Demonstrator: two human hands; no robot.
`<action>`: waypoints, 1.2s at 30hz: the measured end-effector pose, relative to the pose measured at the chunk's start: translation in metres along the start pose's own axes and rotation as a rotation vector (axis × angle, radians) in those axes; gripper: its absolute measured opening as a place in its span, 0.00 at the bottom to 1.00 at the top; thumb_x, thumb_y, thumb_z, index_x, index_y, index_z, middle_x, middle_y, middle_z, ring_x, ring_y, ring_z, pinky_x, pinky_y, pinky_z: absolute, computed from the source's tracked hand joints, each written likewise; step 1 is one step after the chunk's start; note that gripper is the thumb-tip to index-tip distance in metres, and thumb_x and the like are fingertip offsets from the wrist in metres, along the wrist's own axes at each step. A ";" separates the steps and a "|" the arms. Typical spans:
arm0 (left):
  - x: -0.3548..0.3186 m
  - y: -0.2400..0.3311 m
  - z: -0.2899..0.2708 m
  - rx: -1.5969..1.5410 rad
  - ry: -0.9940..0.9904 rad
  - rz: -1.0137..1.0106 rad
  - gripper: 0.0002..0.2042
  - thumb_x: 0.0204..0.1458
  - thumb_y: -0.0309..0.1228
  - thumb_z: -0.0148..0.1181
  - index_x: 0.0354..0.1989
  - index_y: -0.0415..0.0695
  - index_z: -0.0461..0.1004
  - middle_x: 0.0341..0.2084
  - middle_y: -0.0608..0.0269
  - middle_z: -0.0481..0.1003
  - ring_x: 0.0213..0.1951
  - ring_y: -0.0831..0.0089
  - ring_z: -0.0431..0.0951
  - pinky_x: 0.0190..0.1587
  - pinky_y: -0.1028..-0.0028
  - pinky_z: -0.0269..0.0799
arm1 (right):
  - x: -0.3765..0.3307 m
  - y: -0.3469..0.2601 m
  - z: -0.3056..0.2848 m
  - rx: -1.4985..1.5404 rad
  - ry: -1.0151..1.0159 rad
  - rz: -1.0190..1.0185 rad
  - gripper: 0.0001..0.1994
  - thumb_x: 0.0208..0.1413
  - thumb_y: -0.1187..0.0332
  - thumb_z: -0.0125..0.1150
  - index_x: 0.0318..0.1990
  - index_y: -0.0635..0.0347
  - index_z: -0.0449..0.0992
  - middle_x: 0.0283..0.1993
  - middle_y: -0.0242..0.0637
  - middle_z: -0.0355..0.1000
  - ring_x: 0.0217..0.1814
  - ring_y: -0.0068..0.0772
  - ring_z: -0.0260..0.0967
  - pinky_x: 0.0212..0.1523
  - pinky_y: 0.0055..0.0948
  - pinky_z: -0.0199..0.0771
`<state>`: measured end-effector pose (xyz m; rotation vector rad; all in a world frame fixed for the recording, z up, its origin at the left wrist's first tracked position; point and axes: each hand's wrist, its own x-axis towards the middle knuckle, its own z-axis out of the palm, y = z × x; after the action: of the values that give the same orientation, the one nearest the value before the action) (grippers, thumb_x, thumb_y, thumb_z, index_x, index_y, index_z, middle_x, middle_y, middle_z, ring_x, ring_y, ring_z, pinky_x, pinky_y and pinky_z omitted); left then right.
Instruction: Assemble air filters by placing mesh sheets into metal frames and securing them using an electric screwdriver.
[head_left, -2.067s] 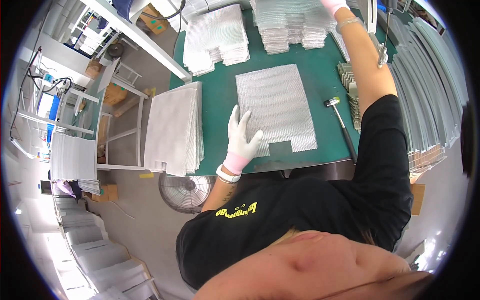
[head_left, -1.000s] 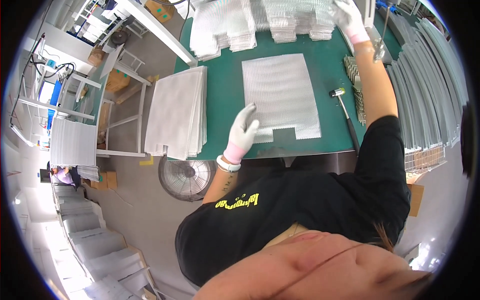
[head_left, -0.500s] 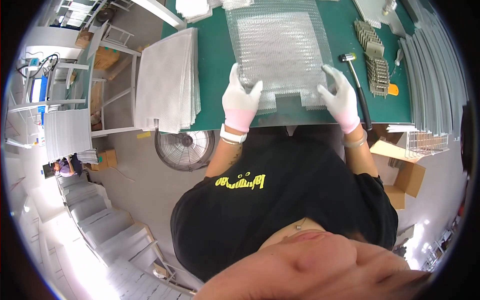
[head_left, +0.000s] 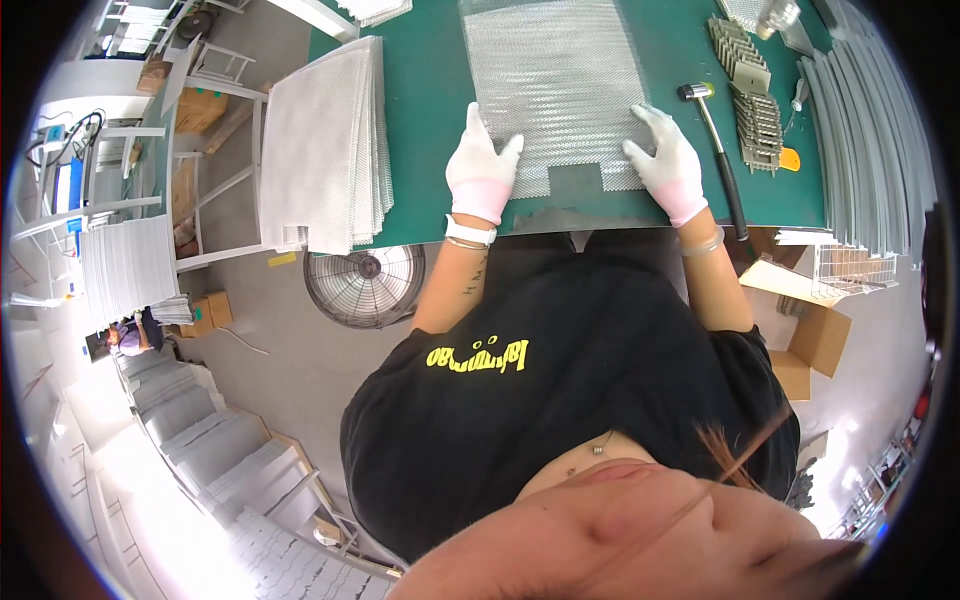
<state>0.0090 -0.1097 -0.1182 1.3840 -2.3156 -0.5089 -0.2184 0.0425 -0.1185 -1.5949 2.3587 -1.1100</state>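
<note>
At either side of the notched mesh sheet (head_left: 560,100), the loosely spread left hand (head_left: 481,168) and right hand (head_left: 668,170) could skew it by pushing unevenly.

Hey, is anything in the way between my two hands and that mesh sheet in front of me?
Nothing visible is. Your left hand is right at the left edge of the mesh sheet, your right hand at its right edge. The hammer lies beyond your right hand, outside that space.

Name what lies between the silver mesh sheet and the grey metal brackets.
Head view: at the sheet, the white-gloved right hand; then a black-handled hammer, before the brackets.
</note>
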 end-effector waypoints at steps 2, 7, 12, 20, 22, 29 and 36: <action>-0.001 -0.001 0.002 -0.008 0.003 0.006 0.41 0.53 0.45 0.66 0.70 0.35 0.56 0.51 0.41 0.76 0.48 0.48 0.80 0.49 0.60 0.76 | 0.000 0.001 0.003 -0.051 0.002 -0.002 0.24 0.53 0.62 0.67 0.59 0.55 0.74 0.61 0.44 0.72 0.62 0.47 0.71 0.60 0.36 0.73; 0.000 0.000 0.000 -0.001 -0.010 -0.001 0.42 0.52 0.46 0.66 0.70 0.36 0.56 0.52 0.42 0.75 0.48 0.48 0.79 0.49 0.60 0.76 | -0.002 0.000 0.004 -0.059 -0.022 0.032 0.26 0.53 0.63 0.68 0.60 0.55 0.73 0.64 0.45 0.70 0.64 0.48 0.69 0.62 0.36 0.71; 0.001 0.006 -0.004 0.039 -0.091 -0.066 0.42 0.53 0.48 0.66 0.69 0.34 0.57 0.52 0.39 0.75 0.53 0.48 0.77 0.54 0.62 0.74 | 0.000 0.003 0.005 -0.100 -0.044 0.031 0.26 0.53 0.63 0.67 0.61 0.55 0.73 0.65 0.45 0.69 0.65 0.49 0.68 0.62 0.37 0.71; 0.007 0.006 -0.003 0.045 -0.045 -0.072 0.43 0.50 0.48 0.68 0.70 0.37 0.57 0.54 0.42 0.73 0.53 0.48 0.77 0.53 0.60 0.75 | 0.004 -0.008 -0.005 -0.155 -0.088 0.097 0.26 0.54 0.60 0.67 0.61 0.51 0.73 0.68 0.47 0.65 0.64 0.49 0.69 0.61 0.38 0.72; 0.013 0.009 -0.011 0.069 -0.052 -0.134 0.43 0.50 0.47 0.68 0.71 0.40 0.56 0.56 0.43 0.71 0.52 0.48 0.76 0.50 0.59 0.76 | 0.012 -0.018 -0.015 -0.279 -0.231 0.192 0.27 0.52 0.58 0.68 0.61 0.48 0.74 0.69 0.49 0.63 0.62 0.50 0.70 0.60 0.40 0.73; 0.036 -0.019 -0.007 0.245 -0.208 0.402 0.27 0.51 0.46 0.62 0.62 0.55 0.72 0.67 0.54 0.63 0.69 0.43 0.56 0.73 0.45 0.42 | 0.097 -0.055 -0.023 -0.196 -0.080 -0.295 0.19 0.53 0.60 0.66 0.51 0.57 0.80 0.60 0.50 0.71 0.56 0.53 0.72 0.58 0.44 0.72; 0.027 -0.009 -0.022 0.258 -0.298 0.367 0.30 0.52 0.47 0.62 0.64 0.52 0.71 0.68 0.49 0.61 0.70 0.42 0.55 0.73 0.43 0.39 | 0.298 -0.128 0.059 -0.382 -0.020 -0.436 0.25 0.50 0.59 0.64 0.56 0.60 0.75 0.54 0.52 0.75 0.55 0.55 0.74 0.56 0.43 0.76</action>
<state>0.0146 -0.1402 -0.0997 0.9962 -2.8803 -0.3270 -0.2283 -0.2612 0.0086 -2.3194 2.3800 -0.7068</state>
